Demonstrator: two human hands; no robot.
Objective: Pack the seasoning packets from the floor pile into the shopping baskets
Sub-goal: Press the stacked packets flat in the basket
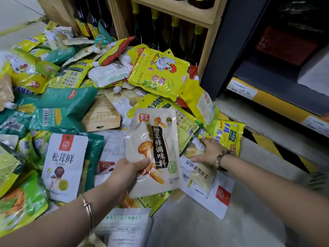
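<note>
Pile of seasoning packets covers the floor, cut off at the left edge; many labels blurred. Wooden shelf behind, bottles in shadow. White mushroom packet, reading 松茸鲜调味料, is raised above the pile, its lower left clamped by the left hand, fingers hidden behind it. Right hand fingers curl over the top of a pale packet, same wording, lying on the pile. Price label: 6.50.

a white packet printed with orange mushrooms and a black band, a yellow packet bearing a white rooster, teal packets, black-and-yellow stripes edging the grey floor.
</note>
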